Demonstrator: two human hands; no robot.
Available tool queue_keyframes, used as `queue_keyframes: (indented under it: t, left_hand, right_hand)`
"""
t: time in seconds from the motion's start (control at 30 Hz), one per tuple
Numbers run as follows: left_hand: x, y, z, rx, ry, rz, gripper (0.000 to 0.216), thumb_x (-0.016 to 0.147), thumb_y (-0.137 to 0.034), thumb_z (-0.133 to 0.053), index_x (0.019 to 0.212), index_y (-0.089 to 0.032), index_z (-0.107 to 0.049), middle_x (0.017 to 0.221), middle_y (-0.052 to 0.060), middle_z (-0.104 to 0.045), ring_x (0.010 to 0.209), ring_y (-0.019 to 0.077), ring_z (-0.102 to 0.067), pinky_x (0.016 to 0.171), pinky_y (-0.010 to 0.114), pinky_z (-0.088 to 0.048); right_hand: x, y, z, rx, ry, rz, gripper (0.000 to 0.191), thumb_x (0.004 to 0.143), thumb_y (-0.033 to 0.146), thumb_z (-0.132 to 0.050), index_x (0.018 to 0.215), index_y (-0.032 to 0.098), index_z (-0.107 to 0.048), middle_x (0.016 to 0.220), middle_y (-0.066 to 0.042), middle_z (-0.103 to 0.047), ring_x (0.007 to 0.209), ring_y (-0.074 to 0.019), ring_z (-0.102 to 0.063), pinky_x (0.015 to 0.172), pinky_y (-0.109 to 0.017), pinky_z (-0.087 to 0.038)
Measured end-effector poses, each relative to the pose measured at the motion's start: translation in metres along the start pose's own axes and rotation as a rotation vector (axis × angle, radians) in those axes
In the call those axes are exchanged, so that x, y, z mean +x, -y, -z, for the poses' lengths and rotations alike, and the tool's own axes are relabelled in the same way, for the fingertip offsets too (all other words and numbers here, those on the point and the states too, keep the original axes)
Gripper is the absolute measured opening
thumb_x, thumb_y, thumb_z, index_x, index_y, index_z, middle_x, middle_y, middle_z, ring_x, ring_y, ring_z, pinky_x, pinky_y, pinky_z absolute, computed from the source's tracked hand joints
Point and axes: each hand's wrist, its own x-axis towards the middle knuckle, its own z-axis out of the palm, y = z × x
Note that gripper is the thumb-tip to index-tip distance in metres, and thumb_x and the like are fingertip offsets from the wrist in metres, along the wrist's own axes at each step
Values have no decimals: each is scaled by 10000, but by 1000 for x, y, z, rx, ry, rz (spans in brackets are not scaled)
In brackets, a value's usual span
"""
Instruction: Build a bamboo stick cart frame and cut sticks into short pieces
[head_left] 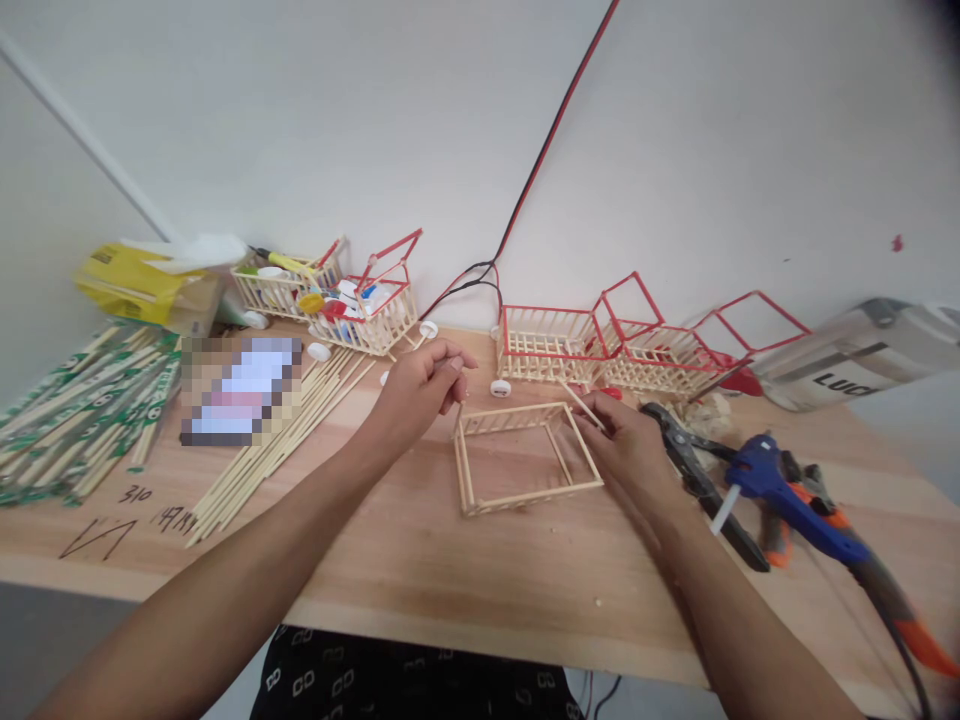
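An open box frame made of thin wooden sticks [463,465] rests on the table between my hands, with short slats along its far side. My left hand [429,382] is raised just beyond the frame's left corner, its fingers curled into a pinch; whatever may be between them is too small to make out. At the frame's right side, my right hand [631,440] grips a short wooden stick [583,407] that points up and to the left.
Red-trimmed miniature carts [551,345] stand along the wall, and other carts [379,315] hold bottle caps. Loose sticks [255,460], wrapped chopsticks [82,410] and a blurred phone [244,390] lie left. A blue glue gun [787,490], pliers [701,490] and a clear container [862,360] are right.
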Motion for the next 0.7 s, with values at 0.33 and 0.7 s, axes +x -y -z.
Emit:
queue_keyframes:
  t: [0.33, 0.7]
  left_hand:
    - [-3, -17, 4, -189, -88, -6, 143, 881, -277, -497, 947, -167, -559, 568, -53, -509, 391, 41, -331, 396, 169, -205]
    - [-24, -43, -39, -408, 261, 150, 261, 849, -224, -560, 1094, -164, -497, 821, 52, -658, 558, 64, -451, 513, 190, -322]
  right_hand:
    - [3, 4, 20, 299, -66, -163, 300, 844, 467, -578, 720, 195, -553, 574, 26, -501, 509, -98, -397, 492, -241, -284]
    - [-4, 35, 25, 738, 11, -213, 249, 827, 454, -621, 812, 220, -537, 549, 44, -478, 467, -84, -343, 442, -239, -180]
